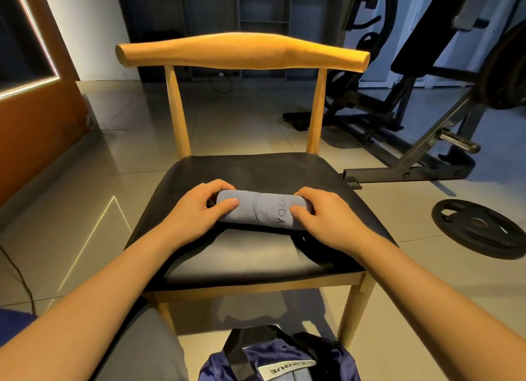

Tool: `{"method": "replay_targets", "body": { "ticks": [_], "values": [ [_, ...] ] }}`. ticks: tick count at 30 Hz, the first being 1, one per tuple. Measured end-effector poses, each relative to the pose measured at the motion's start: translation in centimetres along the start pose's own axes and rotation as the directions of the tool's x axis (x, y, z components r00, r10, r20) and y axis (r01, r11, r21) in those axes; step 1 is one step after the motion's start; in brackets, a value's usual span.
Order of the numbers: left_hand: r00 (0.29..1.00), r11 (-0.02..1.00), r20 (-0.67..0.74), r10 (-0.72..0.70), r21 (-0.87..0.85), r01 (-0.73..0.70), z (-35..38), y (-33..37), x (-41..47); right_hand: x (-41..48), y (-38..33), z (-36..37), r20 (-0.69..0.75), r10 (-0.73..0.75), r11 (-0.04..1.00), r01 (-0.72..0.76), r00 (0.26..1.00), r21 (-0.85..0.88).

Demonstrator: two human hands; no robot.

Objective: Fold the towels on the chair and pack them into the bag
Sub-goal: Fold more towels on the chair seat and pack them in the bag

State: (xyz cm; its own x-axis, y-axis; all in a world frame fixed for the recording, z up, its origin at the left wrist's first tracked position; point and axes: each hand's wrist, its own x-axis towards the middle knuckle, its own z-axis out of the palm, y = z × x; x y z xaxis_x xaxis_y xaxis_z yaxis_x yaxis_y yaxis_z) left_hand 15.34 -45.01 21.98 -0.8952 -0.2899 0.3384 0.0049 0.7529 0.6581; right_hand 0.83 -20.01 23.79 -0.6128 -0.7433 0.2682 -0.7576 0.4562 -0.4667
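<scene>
Item one, far left: an orange wall panel (34,119) with a lit strip along its frame. Item two: a wooden chair (242,50) with a black seat, facing me. Item three: my left hand (199,210), fingers curled over the left end of the towel (256,208) and thumb pressed on its near side, so it is clamped on the roll. Item four: the towel itself, grey, rolled into a tight cylinder, lying crosswise at the middle of the seat, parallel to the front edge, with stitched letters near its right end. Item five: a dark blue bag (273,360) with black handles and a white label, on the floor just below the seat's front edge. Item six: my right hand (327,221), fingers wrapped over the towel's right end, thumb on the near side, gripping it likewise. A dark shape lies on the seat under that wrist; I cannot tell what it is. Item seven: a black gym machine frame (427,141) beyond the seat's right edge. Item eight: a black weight plate (478,228) flat on the tiled floor, far right.
</scene>
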Motion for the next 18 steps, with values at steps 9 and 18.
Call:
{"method": "replay_targets", "body": {
  "ticks": [9, 18],
  "values": [
    [0.991, 0.977, -0.001, 0.137, 0.164, -0.135, 0.1, 0.2, 0.0, -0.2, -0.2, 0.6, 0.002, -0.193, 0.957, 0.189, 0.981, -0.221],
    [0.985, 0.995, 0.156, -0.076, -0.054, 0.086, -1.2, 0.3, 0.1, 0.7, -0.1, -0.8, 0.212, -0.061, 0.998, 0.052, 0.975, 0.046]
  ]
}}
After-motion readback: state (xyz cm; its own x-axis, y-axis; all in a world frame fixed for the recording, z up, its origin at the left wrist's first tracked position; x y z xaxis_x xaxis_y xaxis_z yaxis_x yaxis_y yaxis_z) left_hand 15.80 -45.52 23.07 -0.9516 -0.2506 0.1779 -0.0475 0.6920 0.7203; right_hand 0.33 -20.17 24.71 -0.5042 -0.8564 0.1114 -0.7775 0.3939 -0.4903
